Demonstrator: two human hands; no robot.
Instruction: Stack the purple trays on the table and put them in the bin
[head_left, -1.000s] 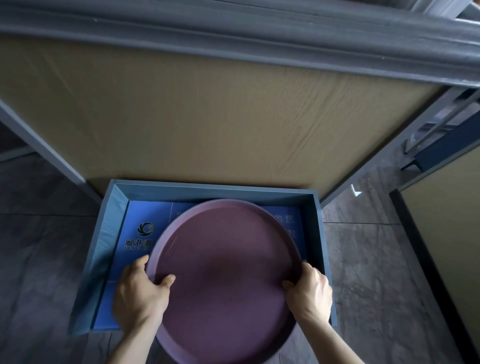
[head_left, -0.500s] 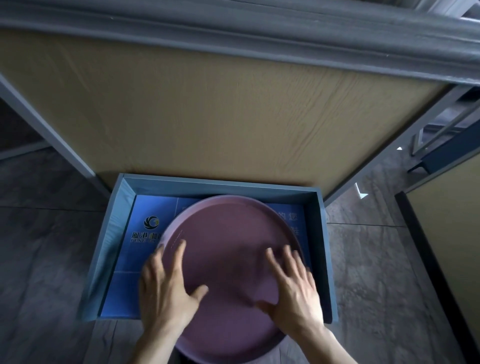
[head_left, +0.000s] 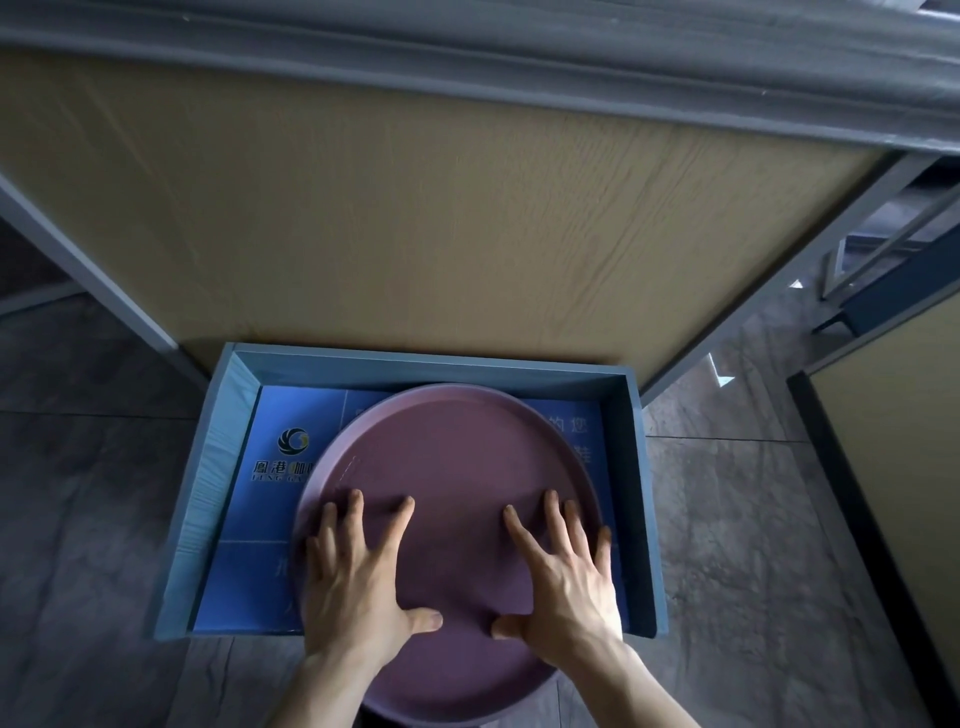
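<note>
Pressing flat with fingers spread, the left hand (head_left: 358, 587) and right hand (head_left: 566, 587) bear down on the purple tray (head_left: 452, 467) at lower centre, likely to seat it, since its near edge overhangs the blue bin (head_left: 636, 467) below the desk (head_left: 415, 208).

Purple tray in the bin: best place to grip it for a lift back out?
Judging by its pose, take the purple tray by its raised rim at the near edge, which overhangs the blue bin's front wall. Come from the left and right sides, fingers hooked over the lip. The left hand and right hand now lie flat inside, gripping nothing.
</note>
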